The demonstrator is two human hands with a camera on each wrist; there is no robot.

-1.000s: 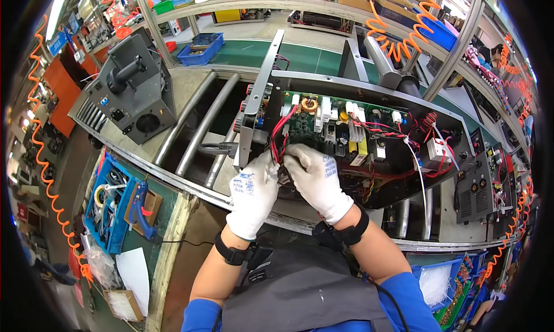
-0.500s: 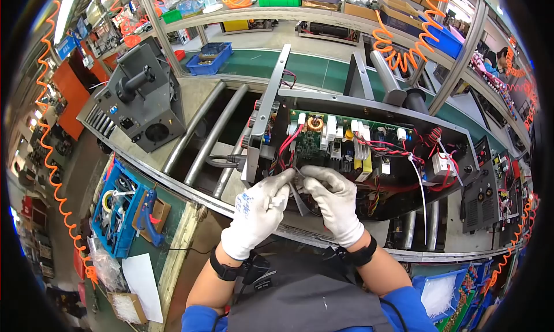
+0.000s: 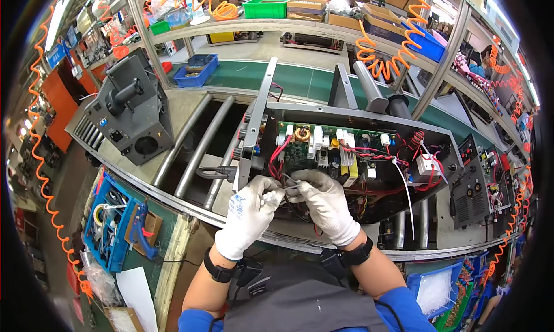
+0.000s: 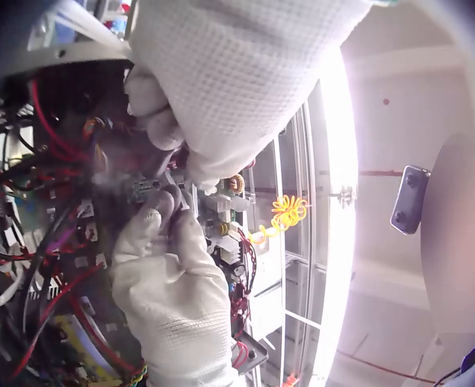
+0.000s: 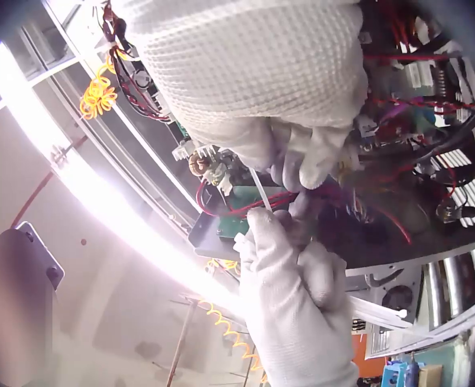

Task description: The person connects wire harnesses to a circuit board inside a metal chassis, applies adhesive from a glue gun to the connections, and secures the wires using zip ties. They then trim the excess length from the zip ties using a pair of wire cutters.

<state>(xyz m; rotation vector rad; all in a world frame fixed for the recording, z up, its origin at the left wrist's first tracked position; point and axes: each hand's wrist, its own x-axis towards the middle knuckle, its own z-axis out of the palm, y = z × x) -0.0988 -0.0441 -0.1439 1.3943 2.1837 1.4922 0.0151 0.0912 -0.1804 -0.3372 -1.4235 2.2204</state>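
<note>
Both hands wear white gloves and meet at the front left of an opened metal chassis [image 3: 369, 114] with a green circuit board [image 3: 294, 153]. Between their fingertips runs a thin pale cable tie [image 5: 259, 187], pinched by my left hand [image 3: 245, 216] at one end and by my right hand [image 3: 329, 208] at the other. Several more white cable ties [image 5: 378, 312] are tucked in the left hand's curled fingers and stick out past its side. Red wires [image 3: 278, 156] drop from the board right behind the fingertips.
A loose white cable tie [image 3: 408, 199] hangs over the chassis front at right. Rollers [image 3: 199, 141] run beneath, with another grey unit [image 3: 130, 115] at left. A blue tool tray [image 3: 109, 228] and blue-handled cutters [image 3: 138, 231] lie at lower left.
From one second ago, the hands have drawn slightly back from the red wires, and a pale strip now shows between the fingertips. The head view has shifted a little.
</note>
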